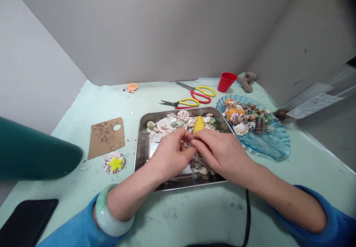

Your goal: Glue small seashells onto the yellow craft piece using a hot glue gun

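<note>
My left hand (175, 150) and my right hand (222, 149) meet fingertip to fingertip above a metal tray (178, 184). Both are closed in a pinch, and whatever lies between the fingertips is hidden or too small to name. Below and behind them, the tray holds many seashells (164, 124), white, speckled and greenish. A yellow tube-like piece (199, 124) shows just beyond my fingers, its lower end covered by them. To the left, on the table, lies a speckled shell with a yellow flower shape (115, 163) on it.
Two pairs of scissors (204, 90) (186, 102) lie behind the tray, near a red cup (226, 82). A blue shell-shaped dish (267, 147) of shells stands right. Leftward are a brown board (107, 137), a dark green cylinder (36, 152) and a black flat object (27, 221). A black cord (247, 217) runs in front.
</note>
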`<state>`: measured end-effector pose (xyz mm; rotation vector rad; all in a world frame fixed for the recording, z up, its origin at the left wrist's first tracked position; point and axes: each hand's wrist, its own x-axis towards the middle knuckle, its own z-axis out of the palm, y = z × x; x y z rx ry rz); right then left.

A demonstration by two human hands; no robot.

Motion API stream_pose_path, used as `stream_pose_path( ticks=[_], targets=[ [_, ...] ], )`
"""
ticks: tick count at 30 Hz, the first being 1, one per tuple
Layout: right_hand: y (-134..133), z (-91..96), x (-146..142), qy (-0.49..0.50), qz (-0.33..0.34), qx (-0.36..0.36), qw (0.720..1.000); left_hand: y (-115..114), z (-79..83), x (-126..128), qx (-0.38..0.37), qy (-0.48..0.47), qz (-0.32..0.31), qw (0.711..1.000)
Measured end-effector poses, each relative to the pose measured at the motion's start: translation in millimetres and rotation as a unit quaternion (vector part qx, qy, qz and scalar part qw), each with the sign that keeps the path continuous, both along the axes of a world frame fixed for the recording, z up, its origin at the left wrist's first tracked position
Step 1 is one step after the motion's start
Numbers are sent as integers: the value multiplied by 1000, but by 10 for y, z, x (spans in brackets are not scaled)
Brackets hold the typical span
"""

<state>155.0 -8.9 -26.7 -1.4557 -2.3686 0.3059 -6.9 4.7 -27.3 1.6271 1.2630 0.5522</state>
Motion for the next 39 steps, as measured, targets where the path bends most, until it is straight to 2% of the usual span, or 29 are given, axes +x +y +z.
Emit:
stream_pose_path(
  ticks=[24, 39],
  targets=[
    [8, -29, 20, -21, 7, 6, 1000, 6, -23, 1, -7, 8, -20, 1000],
    [11, -38, 15, -16, 7, 9, 1000, -9, -9, 7, 18, 14, -26, 999]
  ],
)
